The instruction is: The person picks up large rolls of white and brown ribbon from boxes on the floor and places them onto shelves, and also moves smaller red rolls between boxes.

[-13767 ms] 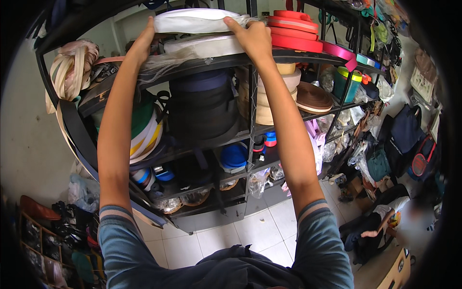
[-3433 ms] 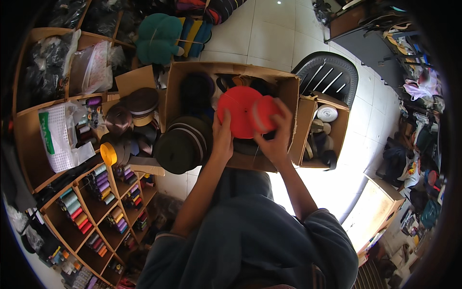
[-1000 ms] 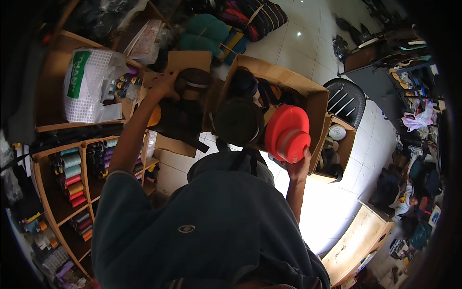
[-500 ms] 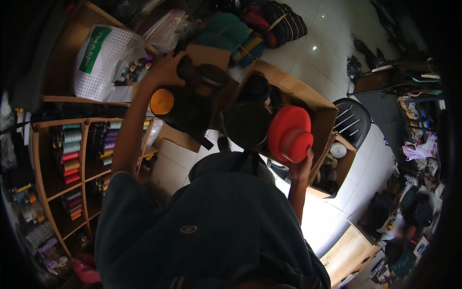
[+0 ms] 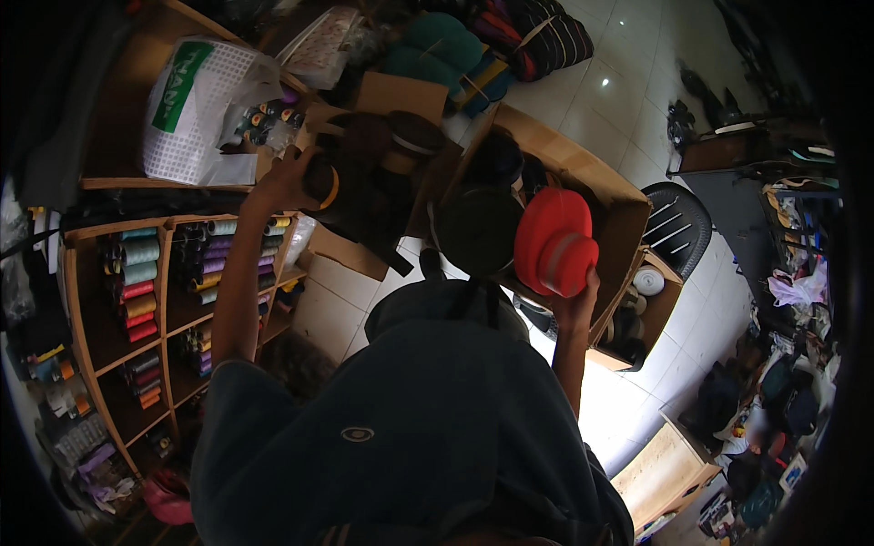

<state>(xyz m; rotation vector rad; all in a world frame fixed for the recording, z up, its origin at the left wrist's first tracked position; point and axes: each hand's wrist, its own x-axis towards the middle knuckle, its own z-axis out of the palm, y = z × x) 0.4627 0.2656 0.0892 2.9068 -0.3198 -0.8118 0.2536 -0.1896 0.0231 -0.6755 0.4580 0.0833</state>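
Observation:
My right hand holds two red rolls of webbing upright over an open cardboard box. Inside that box lies a dark green roll next to darker rolls. My left hand reaches out to the left and grips a dark roll with an orange core at the edge of a smaller open carton filled with dark brown rolls. My dark blue shirt fills the lower middle of the view.
Wooden shelves with coloured thread spools stand at the left. A white and green mesh bag lies on top of them. A black plastic chair and a second box with a white roll sit at the right on white floor tiles.
The view has swung slightly. My left hand has moved to the dark roll with the orange core and closed on it. My right hand still holds the red rolls by the box.

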